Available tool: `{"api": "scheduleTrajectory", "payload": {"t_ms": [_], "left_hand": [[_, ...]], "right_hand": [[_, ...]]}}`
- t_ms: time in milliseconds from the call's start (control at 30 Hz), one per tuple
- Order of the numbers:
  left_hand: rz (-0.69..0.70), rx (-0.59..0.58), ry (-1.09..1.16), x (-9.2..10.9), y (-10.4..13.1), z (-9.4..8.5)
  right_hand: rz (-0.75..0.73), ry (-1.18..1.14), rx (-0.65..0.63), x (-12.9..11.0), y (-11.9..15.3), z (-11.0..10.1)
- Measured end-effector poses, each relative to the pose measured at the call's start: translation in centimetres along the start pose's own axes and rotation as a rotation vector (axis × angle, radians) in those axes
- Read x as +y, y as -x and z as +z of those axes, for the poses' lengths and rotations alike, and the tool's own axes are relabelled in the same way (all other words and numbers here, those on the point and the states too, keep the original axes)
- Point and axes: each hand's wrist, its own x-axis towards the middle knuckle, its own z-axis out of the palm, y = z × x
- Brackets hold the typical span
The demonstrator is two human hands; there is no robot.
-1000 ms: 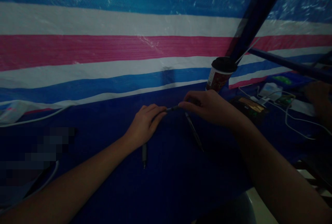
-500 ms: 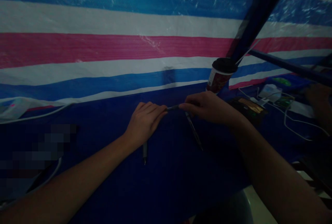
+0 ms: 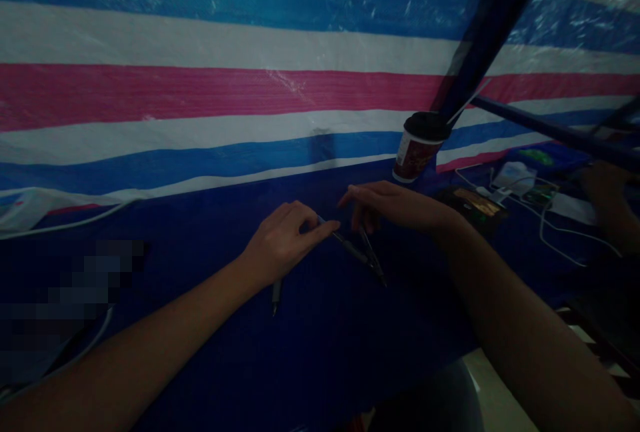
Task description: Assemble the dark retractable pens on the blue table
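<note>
In the head view my left hand (image 3: 283, 242) has its fingers curled and its thumb stretched over a slim dark pen (image 3: 351, 247), whose upper end lies between thumb and forefinger. That pen slants down to the right and crosses a second pen (image 3: 371, 252) on the dark blue tabletop. My right hand (image 3: 383, 205) hovers above the second pen's upper end, its fingers loosely apart and nothing visible in them. Below my left wrist a third, grey pen (image 3: 276, 297) points toward me, its upper part hidden by the hand.
A lidded paper cup (image 3: 420, 149) stands behind my right hand. To the right are a dark box (image 3: 475, 209), white cables (image 3: 543, 229) and another person's hand (image 3: 607, 185). A striped plastic sheet (image 3: 225, 92) backs the blue table (image 3: 320, 345); a blue pole (image 3: 485, 52) slants at right.
My right hand has let go of the pen and lifted its fingers off. The pen has swung from level between both hands to slanting down over the second pen. My left thumb has stretched outward.
</note>
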Motion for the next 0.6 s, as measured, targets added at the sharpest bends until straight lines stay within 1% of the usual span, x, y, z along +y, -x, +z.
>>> {"api": "scheduleTrajectory", "payload": {"t_ms": [67, 167, 233, 367, 467, 533, 600], "left_hand": [[0.035, -0.006, 0.062, 0.2, -0.1, 0.0], [0.057, -0.011, 0.143, 0.4, -0.2, -0.1], [0.069, -0.023, 0.178, 0.4, -0.3, -0.1], [0.083, -0.035, 0.206, 0.4, -0.4, -0.2], [0.088, -0.062, 0.239, 0.3, -0.2, 0.0], [0.062, -0.051, 0.26, 0.2, 0.0, 0.2], [0.001, -0.008, 0.284, 0.2, 0.2, 0.4]], "right_hand": [[-0.052, -0.024, 0.048, 0.2, -0.5, 1.3], [-0.084, -0.087, -0.026, 0.2, -0.9, 3.1], [-0.102, -0.155, -0.054, 0.2, -1.0, 3.7], [-0.137, -0.219, -0.059, 0.6, -1.1, 3.8], [-0.152, -0.248, -0.035, 0.9, -1.4, 3.8], [-0.172, -0.266, 0.017, 0.9, -1.6, 3.7], [-0.206, -0.259, 0.094, 0.8, -1.6, 3.5]]}}
